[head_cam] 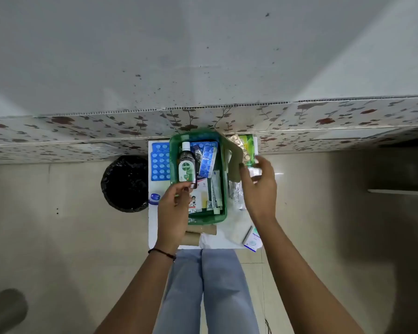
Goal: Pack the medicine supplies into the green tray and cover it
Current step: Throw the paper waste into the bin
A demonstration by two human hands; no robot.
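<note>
The green tray (223,214) stands on a small white table (152,227), holding blue blister packs, sachets and a leaflet. My left hand (173,213) grips the bottom of a Dettol bottle (186,166), which lies over the tray's left side. My right hand (260,189) reaches to the right of the tray, fingers curled around a green blister strip (248,150). A tan lid-like flap (234,165) leans at the tray's right rim.
A blue pill sheet (159,160) and a small blue jar (155,197) lie left of the tray. Foil strips (237,196) and a white box (252,239) are on the right, cardboard tubes (193,237) in front. A black bin (126,184) stands left of the table.
</note>
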